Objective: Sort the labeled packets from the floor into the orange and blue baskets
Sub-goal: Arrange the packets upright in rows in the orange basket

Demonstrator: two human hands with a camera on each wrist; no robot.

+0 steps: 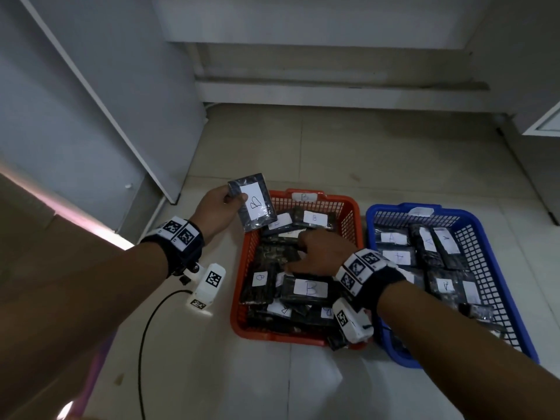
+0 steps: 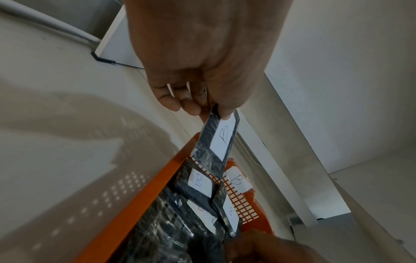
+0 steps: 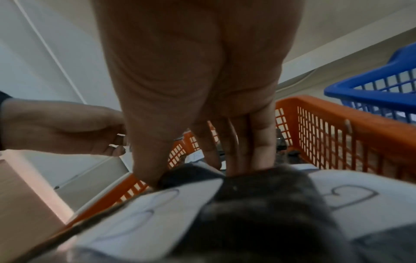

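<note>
Left hand (image 1: 218,207) pinching B packet (image 1: 253,202) by corner, above far-left rim of orange basket (image 1: 348,204). Likely light, thin, floppy, slick wrap; edge pinch suffices. Right hand (image 1: 321,253) down among B packets in basket, fingers extended, grip not discernible. Blue basket (image 1: 472,221) holds A packets.

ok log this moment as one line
left hand: holds B packet | right hand: on packets in orange basket

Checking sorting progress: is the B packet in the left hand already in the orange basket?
Not yet. The left hand pinches the B packet above the orange basket at its far left corner.
</note>
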